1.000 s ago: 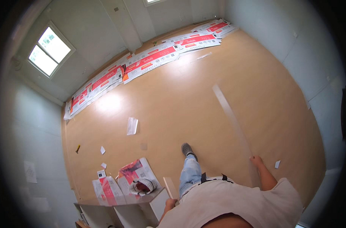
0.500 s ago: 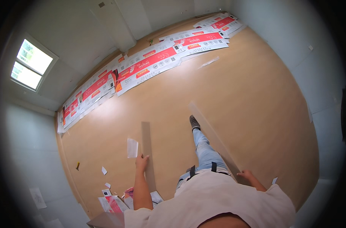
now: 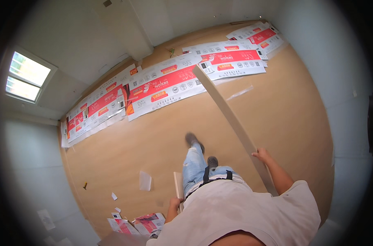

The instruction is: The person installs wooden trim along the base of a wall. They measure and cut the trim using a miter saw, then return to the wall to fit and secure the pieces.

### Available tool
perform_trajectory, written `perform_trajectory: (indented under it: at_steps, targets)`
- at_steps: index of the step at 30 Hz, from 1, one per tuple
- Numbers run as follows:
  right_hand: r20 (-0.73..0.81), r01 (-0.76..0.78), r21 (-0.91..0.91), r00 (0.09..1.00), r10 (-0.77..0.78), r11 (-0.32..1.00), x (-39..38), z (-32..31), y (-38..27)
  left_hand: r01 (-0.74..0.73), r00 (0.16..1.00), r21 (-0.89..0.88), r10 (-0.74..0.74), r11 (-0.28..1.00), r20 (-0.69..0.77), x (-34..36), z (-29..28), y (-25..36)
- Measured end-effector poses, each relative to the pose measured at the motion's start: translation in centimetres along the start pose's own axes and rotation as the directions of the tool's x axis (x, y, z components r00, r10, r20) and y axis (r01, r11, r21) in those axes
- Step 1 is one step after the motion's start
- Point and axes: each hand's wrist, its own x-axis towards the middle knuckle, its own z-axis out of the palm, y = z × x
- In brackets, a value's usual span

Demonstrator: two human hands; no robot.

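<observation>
I carry a long, thin, light brown board in each hand, one on either side of my body. My right hand (image 3: 260, 155) is wrapped round the edge of the right board (image 3: 225, 110), whose far end reaches up in front of the printed sheets. At my left hip, my left hand (image 3: 175, 203) grips the left board (image 3: 178, 183); only a short stretch of it shows beside my leg. The fingers of my left hand are partly hidden.
Brown paper (image 3: 153, 139) covers the floor. Red and white printed cardboard sheets (image 3: 166, 84) line the far wall. A clear plastic piece (image 3: 145, 181), a yellow-handled tool (image 3: 85, 185) and crumpled printed packaging (image 3: 149, 222) lie at the left. A window (image 3: 28, 76) is in the left wall.
The right board has swung up and forward with my right hand. My left hand and its board have drawn back toward my body. My legs have stepped.
</observation>
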Motion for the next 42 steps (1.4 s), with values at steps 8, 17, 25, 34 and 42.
perform_trajectory:
  at_steps: [8,17,25,34,42]
  targets:
    - [0.09,-0.05,0.109,0.995,0.04,0.993,19.4,-12.8,-9.9,0.027,0.999,0.072,-0.029,0.997,0.036,24.0,-8.2,17.8]
    - [0.078,0.067,-0.075,0.995,-0.061,0.995,32.8,-33.3,-21.7,-0.316,0.883,0.041,0.31,0.948,-0.352,34.7,-34.1,57.7]
    - [0.138,0.115,-0.304,0.987,-0.076,0.946,58.4,-49.9,-30.6,-0.269,0.851,-0.023,0.226,0.963,-0.475,36.5,-41.1,80.3]
    - [0.203,0.188,-0.612,0.976,-0.077,0.769,83.6,-67.1,-46.8,-0.071,0.896,-0.095,0.021,0.993,-0.443,38.8,-39.2,91.8]
    - [0.144,0.19,-0.732,0.982,-0.124,0.655,107.1,-70.0,-60.3,-0.058,0.893,-0.139,-0.011,0.989,-0.449,58.7,-46.5,102.4]
